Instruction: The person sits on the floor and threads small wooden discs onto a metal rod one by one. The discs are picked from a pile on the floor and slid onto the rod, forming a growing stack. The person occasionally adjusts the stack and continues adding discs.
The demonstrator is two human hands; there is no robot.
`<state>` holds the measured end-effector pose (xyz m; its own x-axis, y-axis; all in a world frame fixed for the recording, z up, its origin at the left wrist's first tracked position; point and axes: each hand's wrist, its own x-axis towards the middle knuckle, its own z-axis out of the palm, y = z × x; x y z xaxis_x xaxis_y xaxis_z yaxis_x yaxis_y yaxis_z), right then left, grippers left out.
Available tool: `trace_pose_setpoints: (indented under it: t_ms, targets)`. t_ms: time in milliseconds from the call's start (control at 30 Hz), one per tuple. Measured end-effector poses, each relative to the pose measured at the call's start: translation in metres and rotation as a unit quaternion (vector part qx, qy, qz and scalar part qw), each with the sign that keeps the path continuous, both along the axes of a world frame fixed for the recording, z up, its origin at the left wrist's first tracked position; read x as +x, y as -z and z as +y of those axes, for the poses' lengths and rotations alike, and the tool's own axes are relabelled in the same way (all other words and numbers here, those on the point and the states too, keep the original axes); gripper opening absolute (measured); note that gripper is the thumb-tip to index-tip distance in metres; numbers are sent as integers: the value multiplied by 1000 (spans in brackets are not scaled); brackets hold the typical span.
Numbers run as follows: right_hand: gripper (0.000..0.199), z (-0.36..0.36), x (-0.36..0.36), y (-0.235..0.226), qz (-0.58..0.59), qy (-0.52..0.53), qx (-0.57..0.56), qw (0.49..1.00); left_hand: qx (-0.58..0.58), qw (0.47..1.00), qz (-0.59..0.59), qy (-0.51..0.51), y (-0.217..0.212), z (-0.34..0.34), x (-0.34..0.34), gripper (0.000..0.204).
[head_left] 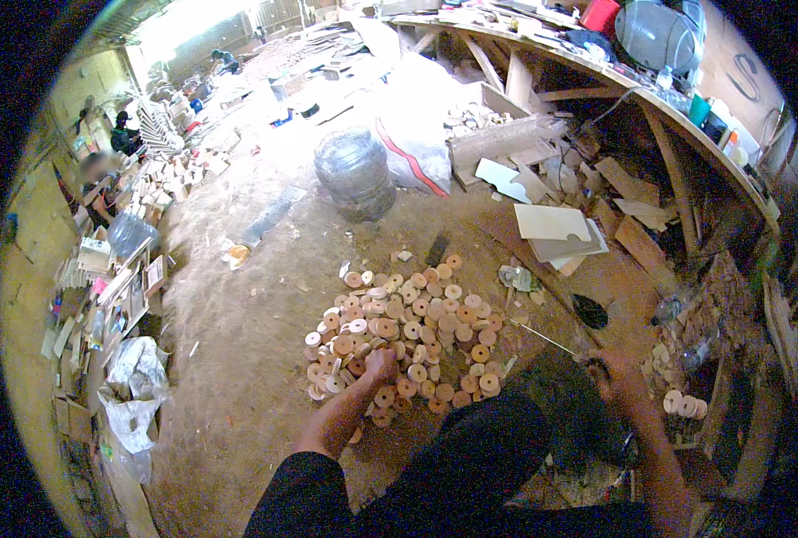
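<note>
Dirt floor; left hand on wooden discs; right hand holds rod.

Pale, matt wooden discs lie heaped at centre on rough, dusty earth floor. Upper centre, a glossy clear plastic jug; lower left, crinkled shiny plastic bags; right, raw wood offcuts.

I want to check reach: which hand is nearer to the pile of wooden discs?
Left. The left hand rests on the pile of wooden discs; the right hand is off to its right.
</note>
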<state>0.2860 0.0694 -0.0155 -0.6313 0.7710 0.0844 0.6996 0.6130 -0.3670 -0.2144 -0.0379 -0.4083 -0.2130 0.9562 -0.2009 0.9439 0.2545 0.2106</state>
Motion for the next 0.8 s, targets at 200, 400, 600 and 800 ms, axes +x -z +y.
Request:
trace_pose_setpoints:
  t_ms: [200, 400, 600, 800]
  targets:
    - [21, 1, -2, 5, -21, 33, -68, 997, 40, 993, 82, -73, 38, -16, 27, 28]
    - [18, 3, -1, 17, 21, -4, 7, 1000, 109, 952, -94, -269, 87, 8, 30, 27]
    - [15, -2, -1, 11, 21, 6, -18, 1000, 150, 979, 40, -136, 95, 4, 30, 28]
    - [13, -4, -5, 6, -29, 26, -56, 998, 32, 991, -46, -123, 78, 10, 36, 32]
